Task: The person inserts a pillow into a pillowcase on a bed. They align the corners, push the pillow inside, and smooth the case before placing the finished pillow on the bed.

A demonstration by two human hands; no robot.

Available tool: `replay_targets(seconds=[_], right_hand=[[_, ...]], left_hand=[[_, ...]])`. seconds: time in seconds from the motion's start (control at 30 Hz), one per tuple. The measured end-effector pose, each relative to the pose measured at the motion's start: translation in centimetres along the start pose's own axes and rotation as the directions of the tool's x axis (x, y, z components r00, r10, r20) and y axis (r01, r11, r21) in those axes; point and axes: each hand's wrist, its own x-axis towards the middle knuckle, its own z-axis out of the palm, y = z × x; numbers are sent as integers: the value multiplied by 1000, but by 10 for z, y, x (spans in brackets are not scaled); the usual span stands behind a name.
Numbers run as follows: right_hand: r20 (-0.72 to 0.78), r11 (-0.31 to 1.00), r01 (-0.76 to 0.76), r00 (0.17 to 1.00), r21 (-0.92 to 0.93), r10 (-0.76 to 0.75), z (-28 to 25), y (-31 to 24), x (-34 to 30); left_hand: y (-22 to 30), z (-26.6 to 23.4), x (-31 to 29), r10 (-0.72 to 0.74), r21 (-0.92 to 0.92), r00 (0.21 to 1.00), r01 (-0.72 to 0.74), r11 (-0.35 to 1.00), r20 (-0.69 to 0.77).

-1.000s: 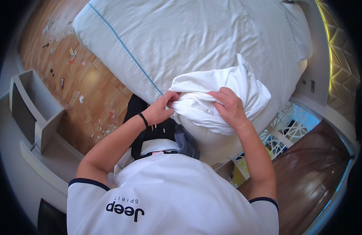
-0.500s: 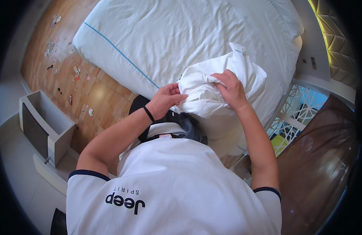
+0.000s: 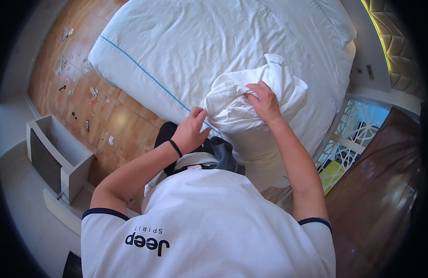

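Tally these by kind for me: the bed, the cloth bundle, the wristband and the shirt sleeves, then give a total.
White cloth bundle: 1
Bed: 1
Black wristband: 1
Sleeves: 2, left sleeve and right sleeve
Total: 5

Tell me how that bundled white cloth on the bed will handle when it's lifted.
The white cloth will probably hang floppy, since it lies in soft, crumpled folds. It looks unlikely to roll, as its loose folds spread over the bed. It may lift unevenly, because the right hand grips only one part of it.
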Motion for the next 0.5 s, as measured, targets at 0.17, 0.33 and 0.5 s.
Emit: replay_targets(seconds=[0.17,0.33,0.5], right_hand=[[-9,999,23,1000,23,-23,1,0,-4],[20,997,65,998,42,-66,6,-1,-8],[13,992,122,993,-18,-121,13,1,-11]], left_hand=[[-5,-25,23,371,301,889,-288,909,-269],[-1,-15,61,68,-42,996,-71,997,-62],[-5,11,74,-208,-89,920,251,964,332]])
